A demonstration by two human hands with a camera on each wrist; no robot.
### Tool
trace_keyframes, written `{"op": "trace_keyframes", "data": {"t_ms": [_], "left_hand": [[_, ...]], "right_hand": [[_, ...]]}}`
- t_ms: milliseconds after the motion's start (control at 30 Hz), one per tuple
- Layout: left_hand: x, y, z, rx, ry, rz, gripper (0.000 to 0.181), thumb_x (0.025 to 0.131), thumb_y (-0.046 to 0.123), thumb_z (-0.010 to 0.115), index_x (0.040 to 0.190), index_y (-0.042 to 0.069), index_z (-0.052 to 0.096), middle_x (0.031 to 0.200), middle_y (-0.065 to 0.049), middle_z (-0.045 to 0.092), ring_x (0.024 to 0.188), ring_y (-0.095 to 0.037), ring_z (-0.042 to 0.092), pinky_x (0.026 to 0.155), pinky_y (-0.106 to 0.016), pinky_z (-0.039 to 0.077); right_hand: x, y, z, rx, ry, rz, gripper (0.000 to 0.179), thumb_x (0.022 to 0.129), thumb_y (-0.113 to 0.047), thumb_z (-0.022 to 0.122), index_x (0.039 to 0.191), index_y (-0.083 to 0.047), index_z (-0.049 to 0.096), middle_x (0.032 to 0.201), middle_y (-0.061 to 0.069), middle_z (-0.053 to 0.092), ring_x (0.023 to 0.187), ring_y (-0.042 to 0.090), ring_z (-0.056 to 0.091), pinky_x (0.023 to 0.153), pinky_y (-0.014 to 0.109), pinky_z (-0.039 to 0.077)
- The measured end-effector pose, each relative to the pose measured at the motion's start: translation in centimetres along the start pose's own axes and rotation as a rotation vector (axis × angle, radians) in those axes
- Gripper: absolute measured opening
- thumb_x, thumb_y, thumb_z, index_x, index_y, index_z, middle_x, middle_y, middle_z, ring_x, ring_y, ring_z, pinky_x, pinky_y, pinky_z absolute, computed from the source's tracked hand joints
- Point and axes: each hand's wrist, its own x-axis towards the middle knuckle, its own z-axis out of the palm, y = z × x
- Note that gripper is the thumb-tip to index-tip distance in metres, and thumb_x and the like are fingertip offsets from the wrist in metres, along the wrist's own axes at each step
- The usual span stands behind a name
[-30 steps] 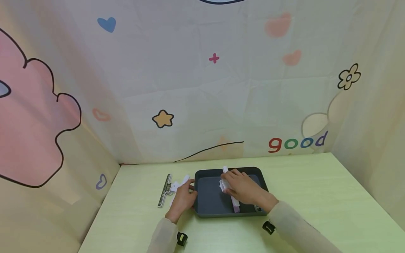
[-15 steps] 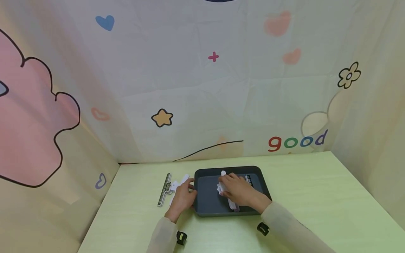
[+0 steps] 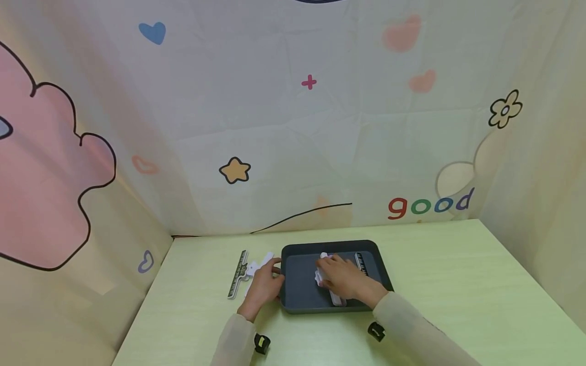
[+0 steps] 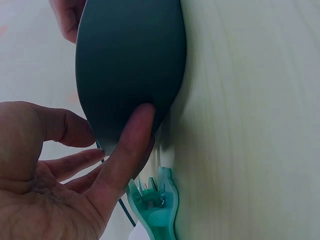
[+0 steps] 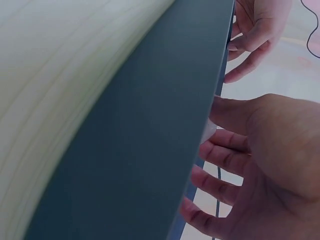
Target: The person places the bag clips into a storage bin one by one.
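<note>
Inside the dark rectangular tray, a long white clip lies low over the floor, tilted slightly. My right hand grips its middle from above, hiding much of it; in the right wrist view a bit of the white clip shows between thumb and fingers. At the tray's left side, my left hand touches the corner. The left wrist view has its thumb at the rim and a straight finger against the outer wall. A black-and-white keyboard-patterned clip lies in the tray, partly behind the right hand.
Left of the tray, another keyboard-patterned clip lies beside a white clip, partly covered by my left hand. A clip that looks teal shows its spring near that hand. The pale green table ends at a printed curtain.
My right hand has moved left and lowered the white clip into the tray, exposing the patterned clip behind it. The left hand stays at the tray's side.
</note>
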Motion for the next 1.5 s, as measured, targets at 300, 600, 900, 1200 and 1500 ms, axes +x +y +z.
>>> {"op": "trace_keyframes", "data": {"t_ms": [300, 600, 900, 1200, 1500], "left_hand": [[0.0, 0.0, -0.1, -0.017, -0.01, -0.014, 0.052, 0.089, 0.006, 0.052, 0.141, 0.003, 0.049, 0.114, -0.024, 0.067, 0.065, -0.019, 0.068, 0.042, -0.034, 0.056], [0.0, -0.2, -0.1, -0.024, -0.027, -0.027, 0.052, 0.09, 0.006, 0.052, 0.142, 0.004, 0.048, 0.117, -0.024, 0.066, 0.067, -0.02, 0.069, 0.043, -0.034, 0.056], [-0.1, -0.1, -0.1, -0.032, -0.019, -0.032, 0.051, 0.09, 0.005, 0.052, 0.141, 0.005, 0.049, 0.116, -0.024, 0.066, 0.067, -0.02, 0.068, 0.044, -0.036, 0.057], [-0.1, 0.0, -0.1, -0.022, -0.026, -0.03, 0.051, 0.091, 0.006, 0.052, 0.142, 0.005, 0.048, 0.116, -0.024, 0.065, 0.069, -0.021, 0.069, 0.045, -0.035, 0.057], [-0.2, 0.2, -0.1, -0.038, -0.027, -0.036, 0.051, 0.091, 0.005, 0.052, 0.142, 0.004, 0.047, 0.117, -0.025, 0.064, 0.067, -0.023, 0.069, 0.045, -0.037, 0.057]], "right_hand": [[0.1, -0.3, 0.2, 0.01, -0.058, 0.072, 0.041, 0.094, -0.028, 0.066, 0.13, -0.013, 0.055, 0.13, 0.004, 0.061, 0.125, 0.031, 0.052, 0.101, 0.061, 0.044], [-0.1, -0.4, 0.2, 0.003, -0.054, 0.081, 0.047, 0.09, -0.026, 0.071, 0.133, -0.014, 0.055, 0.135, 0.005, 0.058, 0.128, 0.032, 0.052, 0.103, 0.061, 0.044], [-0.8, 0.0, -0.9, -0.031, 0.023, 0.024, 0.049, 0.093, -0.027, 0.067, 0.138, -0.013, 0.053, 0.139, 0.006, 0.055, 0.127, 0.032, 0.053, 0.102, 0.062, 0.046], [-1.8, 0.4, -2.6, -0.043, 0.16, 0.004, 0.048, 0.092, -0.026, 0.068, 0.136, -0.011, 0.054, 0.137, 0.007, 0.056, 0.125, 0.032, 0.055, 0.099, 0.061, 0.048], [-3.0, 1.5, -3.5, -0.054, 0.24, 0.007, 0.05, 0.092, -0.028, 0.068, 0.138, -0.013, 0.052, 0.139, 0.008, 0.055, 0.128, 0.031, 0.052, 0.1, 0.062, 0.046]]}}
